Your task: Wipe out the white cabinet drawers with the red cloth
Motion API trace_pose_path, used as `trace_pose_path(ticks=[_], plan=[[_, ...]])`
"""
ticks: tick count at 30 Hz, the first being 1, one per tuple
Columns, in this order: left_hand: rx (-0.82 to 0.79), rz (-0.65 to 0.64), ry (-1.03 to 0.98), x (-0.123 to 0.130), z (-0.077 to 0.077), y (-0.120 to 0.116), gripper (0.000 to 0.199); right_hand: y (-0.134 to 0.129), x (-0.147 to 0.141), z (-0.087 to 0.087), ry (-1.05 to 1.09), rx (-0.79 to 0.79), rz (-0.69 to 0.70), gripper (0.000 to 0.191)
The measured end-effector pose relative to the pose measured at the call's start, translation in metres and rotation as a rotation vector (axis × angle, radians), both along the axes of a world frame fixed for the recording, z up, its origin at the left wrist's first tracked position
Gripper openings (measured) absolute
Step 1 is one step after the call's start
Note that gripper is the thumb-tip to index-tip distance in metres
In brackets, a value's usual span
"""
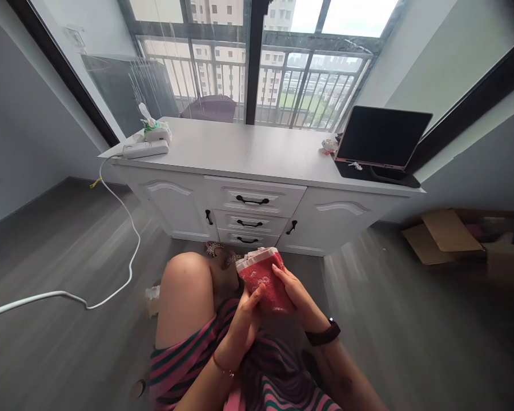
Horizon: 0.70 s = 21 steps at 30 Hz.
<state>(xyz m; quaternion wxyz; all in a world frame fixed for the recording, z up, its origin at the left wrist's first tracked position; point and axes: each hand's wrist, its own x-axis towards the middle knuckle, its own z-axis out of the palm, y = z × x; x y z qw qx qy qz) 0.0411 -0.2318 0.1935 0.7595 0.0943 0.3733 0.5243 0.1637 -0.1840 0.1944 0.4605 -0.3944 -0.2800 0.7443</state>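
Observation:
A folded red cloth point(270, 290) with a pale edge and a light pattern is held up over my lap, in front of the white cabinet. My left hand point(249, 313) grips its lower left side, with the thumb lying on top of the cloth. On the right side, my right hand point(294, 290) holds the same cloth, fingers along its edge. The undersides of both hands' grips are hidden by the cloth.
The white cabinet point(240, 149) carries a power strip point(145, 149), a tissue pack point(155, 130) and a dark monitor point(381, 137). A white cable point(132, 245) runs over the floor at left. An open cardboard box point(449, 237) lies at right.

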Motion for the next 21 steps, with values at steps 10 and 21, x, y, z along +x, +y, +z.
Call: trace_pose_path(ticks=[10, 21], plan=[[0.034, -0.035, 0.408, -0.011, -0.018, 0.005, 0.061, 0.022, 0.009, -0.017, -0.286, 0.135, 0.11, 0.042], [0.273, -0.211, 0.443, -0.028, -0.014, 0.051, 0.054, 0.011, 0.003, -0.039, 0.178, -0.217, 0.208, 0.053]])
